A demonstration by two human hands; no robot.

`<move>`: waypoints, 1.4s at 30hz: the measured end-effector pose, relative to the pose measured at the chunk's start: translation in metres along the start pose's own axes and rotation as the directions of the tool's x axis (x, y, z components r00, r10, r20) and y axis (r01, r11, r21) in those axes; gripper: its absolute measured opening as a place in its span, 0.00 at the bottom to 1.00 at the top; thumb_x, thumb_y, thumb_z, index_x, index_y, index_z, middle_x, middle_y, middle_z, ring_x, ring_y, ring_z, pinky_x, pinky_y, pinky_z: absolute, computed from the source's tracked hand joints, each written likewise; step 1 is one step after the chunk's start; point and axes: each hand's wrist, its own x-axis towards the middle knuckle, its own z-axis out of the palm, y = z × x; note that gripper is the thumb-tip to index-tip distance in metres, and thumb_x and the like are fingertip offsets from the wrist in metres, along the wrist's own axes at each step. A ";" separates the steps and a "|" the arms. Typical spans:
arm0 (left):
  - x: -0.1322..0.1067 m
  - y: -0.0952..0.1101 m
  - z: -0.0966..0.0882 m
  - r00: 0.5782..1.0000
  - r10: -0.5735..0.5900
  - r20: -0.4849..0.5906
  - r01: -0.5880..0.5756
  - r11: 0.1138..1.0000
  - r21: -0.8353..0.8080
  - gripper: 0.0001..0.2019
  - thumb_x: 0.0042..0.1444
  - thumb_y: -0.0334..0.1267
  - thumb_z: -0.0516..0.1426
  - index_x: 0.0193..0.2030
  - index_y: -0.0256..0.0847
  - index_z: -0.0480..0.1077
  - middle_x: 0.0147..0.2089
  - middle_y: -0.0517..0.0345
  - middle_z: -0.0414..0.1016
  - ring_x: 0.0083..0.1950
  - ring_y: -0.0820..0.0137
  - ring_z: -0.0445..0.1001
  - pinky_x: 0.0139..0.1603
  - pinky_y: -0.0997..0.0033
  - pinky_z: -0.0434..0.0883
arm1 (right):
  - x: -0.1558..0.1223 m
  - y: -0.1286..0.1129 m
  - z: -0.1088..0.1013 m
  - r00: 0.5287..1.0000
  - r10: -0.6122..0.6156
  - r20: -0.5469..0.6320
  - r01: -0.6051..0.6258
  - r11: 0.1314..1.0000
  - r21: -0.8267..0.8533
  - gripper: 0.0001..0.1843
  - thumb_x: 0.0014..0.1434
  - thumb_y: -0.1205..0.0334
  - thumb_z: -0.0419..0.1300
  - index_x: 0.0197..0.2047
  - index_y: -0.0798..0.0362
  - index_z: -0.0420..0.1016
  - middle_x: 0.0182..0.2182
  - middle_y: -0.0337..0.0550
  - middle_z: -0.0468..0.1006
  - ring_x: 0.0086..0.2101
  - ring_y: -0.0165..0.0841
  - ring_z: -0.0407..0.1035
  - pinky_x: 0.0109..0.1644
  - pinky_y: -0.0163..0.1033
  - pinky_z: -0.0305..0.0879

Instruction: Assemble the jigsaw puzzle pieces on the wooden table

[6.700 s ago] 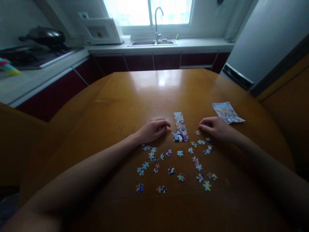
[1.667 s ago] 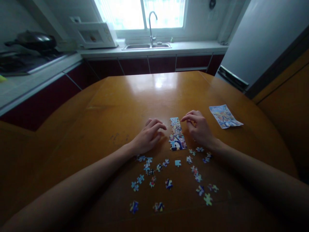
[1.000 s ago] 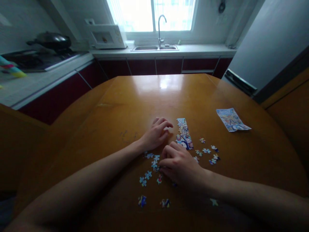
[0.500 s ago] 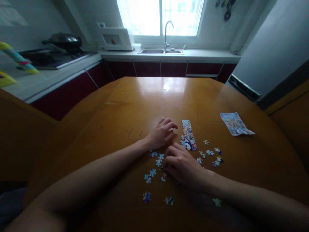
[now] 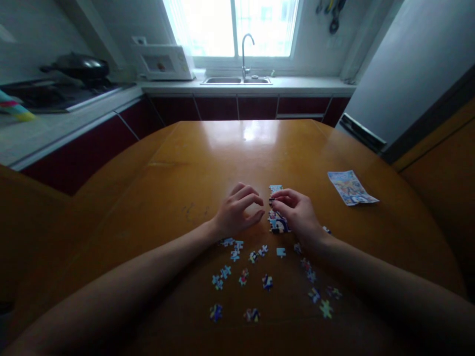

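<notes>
My right hand (image 5: pixel 297 212) pinches a small dark puzzle piece (image 5: pixel 271 201) between thumb and fingertips, at the left edge of the joined puzzle strip (image 5: pixel 279 225). That hand covers much of the strip's middle and right side. My left hand (image 5: pixel 241 208) hovers just left of the strip, its fingers curved and apart, with nothing in it. Nearer to me lie loose puzzle pieces, among them a light blue piece (image 5: pixel 281 252), a dark blue and white piece (image 5: pixel 267 282) and a yellow-green piece (image 5: pixel 326 309).
A creased picture sheet (image 5: pixel 352 188) lies to the right on the wooden table (image 5: pixel 208 163). Beyond the table are a counter with a sink (image 5: pixel 222 80), a white microwave (image 5: pixel 163 62) and a wok (image 5: pixel 79 66) on the stove. A fridge (image 5: pixel 401 74) stands at right.
My right hand has moved from the loose pieces up to the strip, now with a piece in its fingertips. My left hand stays beside the strip. The view has shifted slightly right.
</notes>
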 end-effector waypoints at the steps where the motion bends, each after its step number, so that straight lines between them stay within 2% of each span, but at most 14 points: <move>1: 0.000 0.001 0.000 1.000 0.015 -0.015 -0.015 1.000 0.003 0.07 0.60 0.40 0.64 0.41 0.42 0.72 0.39 0.56 0.73 0.44 0.65 0.68 0.46 0.64 0.70 | 0.000 0.001 0.000 1.000 0.019 -0.007 -0.019 0.999 0.031 0.10 0.48 0.58 0.70 0.34 0.52 0.77 0.28 0.41 0.80 0.31 0.33 0.73 0.36 0.40 0.67; 5: -0.001 0.002 0.002 0.999 0.016 -0.048 -0.015 1.000 0.024 0.13 0.59 0.48 0.65 0.41 0.43 0.72 0.39 0.56 0.73 0.44 0.65 0.68 0.46 0.64 0.70 | -0.002 -0.001 0.000 0.994 0.105 0.044 -0.109 0.989 0.101 0.13 0.47 0.57 0.70 0.32 0.52 0.72 0.29 0.44 0.81 0.33 0.37 0.77 0.39 0.43 0.70; 9: -0.002 0.002 0.002 0.998 -0.042 -0.047 0.044 0.998 0.039 0.10 0.60 0.46 0.64 0.40 0.43 0.72 0.39 0.56 0.74 0.44 0.66 0.69 0.45 0.64 0.70 | -0.004 -0.002 0.000 0.990 0.119 0.077 -0.123 0.991 0.050 0.12 0.48 0.57 0.70 0.30 0.52 0.73 0.28 0.44 0.80 0.32 0.36 0.75 0.37 0.42 0.69; 15: -0.001 0.003 0.002 0.997 -0.025 -0.072 0.029 0.998 0.056 0.07 0.60 0.42 0.64 0.39 0.44 0.72 0.37 0.58 0.74 0.43 0.66 0.69 0.44 0.64 0.71 | -0.007 -0.001 0.000 0.991 0.107 0.079 -0.103 0.994 -0.047 0.10 0.50 0.55 0.68 0.29 0.53 0.77 0.26 0.41 0.77 0.27 0.30 0.67 0.32 0.39 0.65; 17: 0.000 0.004 0.001 0.996 -0.017 -0.084 0.023 0.998 0.063 0.05 0.60 0.40 0.63 0.38 0.44 0.72 0.37 0.58 0.75 0.42 0.66 0.70 0.44 0.64 0.71 | -0.006 -0.002 -0.001 0.993 0.069 0.092 -0.062 0.995 -0.073 0.11 0.52 0.55 0.68 0.30 0.54 0.77 0.27 0.42 0.77 0.28 0.31 0.68 0.33 0.39 0.65; 20: 0.000 0.005 0.000 0.996 -0.023 -0.088 0.029 0.997 0.072 0.04 0.59 0.38 0.63 0.38 0.43 0.73 0.37 0.57 0.75 0.42 0.66 0.70 0.44 0.64 0.71 | -0.001 -0.003 -0.005 0.991 -0.117 0.070 0.127 0.978 -0.168 0.10 0.55 0.55 0.67 0.35 0.53 0.77 0.31 0.43 0.79 0.31 0.33 0.70 0.35 0.41 0.67; 22: 0.000 0.004 0.000 0.996 -0.031 -0.078 0.037 0.997 0.075 0.04 0.59 0.37 0.63 0.39 0.43 0.73 0.37 0.57 0.76 0.43 0.66 0.70 0.45 0.64 0.71 | 0.003 -0.004 -0.010 0.949 -0.303 0.093 0.316 0.906 -0.281 0.07 0.58 0.58 0.65 0.38 0.52 0.77 0.34 0.44 0.79 0.34 0.35 0.72 0.37 0.42 0.67; 25: 0.000 0.004 0.000 0.997 -0.022 -0.068 0.027 0.997 0.076 0.04 0.58 0.36 0.63 0.39 0.43 0.73 0.37 0.57 0.76 0.42 0.66 0.70 0.44 0.64 0.71 | 0.009 -0.005 -0.020 0.809 -0.521 0.270 0.587 0.713 -0.384 0.03 0.61 0.63 0.63 0.38 0.51 0.78 0.38 0.45 0.80 0.40 0.37 0.72 0.44 0.45 0.68; 27: 0.001 0.004 0.000 0.998 -0.022 -0.057 0.026 0.997 0.079 0.04 0.58 0.36 0.63 0.39 0.43 0.73 0.37 0.57 0.76 0.42 0.66 0.70 0.45 0.64 0.71 | 0.012 -0.005 -0.025 0.716 -0.579 0.391 0.698 0.603 -0.386 0.03 0.62 0.64 0.62 0.38 0.49 0.78 0.39 0.45 0.80 0.43 0.38 0.71 0.48 0.47 0.68; 29: 0.001 0.004 -0.001 0.999 -0.028 -0.040 0.031 0.996 0.085 0.04 0.58 0.36 0.63 0.39 0.44 0.74 0.37 0.58 0.76 0.42 0.66 0.70 0.45 0.63 0.71 | 0.014 -0.005 -0.028 0.663 -0.584 0.469 0.749 0.534 -0.393 0.04 0.63 0.64 0.62 0.38 0.49 0.78 0.39 0.44 0.80 0.43 0.37 0.70 0.48 0.47 0.68; 32: 0.000 0.005 0.000 0.999 -0.024 -0.035 0.027 0.996 0.084 0.04 0.57 0.36 0.63 0.39 0.44 0.74 0.37 0.57 0.76 0.42 0.66 0.70 0.45 0.63 0.71 | 0.014 -0.005 -0.029 0.638 -0.567 0.521 0.769 0.486 -0.415 0.05 0.65 0.64 0.61 0.37 0.48 0.79 0.37 0.43 0.81 0.41 0.36 0.70 0.48 0.46 0.68; 39: -0.001 0.005 -0.001 0.999 -0.043 -0.031 0.044 0.998 0.044 0.06 0.59 0.39 0.63 0.41 0.43 0.74 0.38 0.57 0.76 0.43 0.66 0.70 0.45 0.63 0.71 | 0.018 -0.013 -0.032 0.617 -0.547 0.566 0.787 0.451 -0.421 0.07 0.64 0.63 0.61 0.37 0.46 0.80 0.36 0.42 0.81 0.40 0.37 0.69 0.46 0.47 0.67; 42: 0.000 0.005 -0.002 0.997 -0.062 -0.040 0.063 0.998 0.031 0.06 0.61 0.38 0.61 0.44 0.42 0.73 0.40 0.55 0.75 0.44 0.65 0.69 0.47 0.62 0.71 | 0.024 -0.016 -0.040 0.631 -0.562 0.534 0.775 0.467 -0.425 0.06 0.64 0.63 0.61 0.37 0.47 0.81 0.36 0.43 0.81 0.40 0.37 0.70 0.46 0.47 0.67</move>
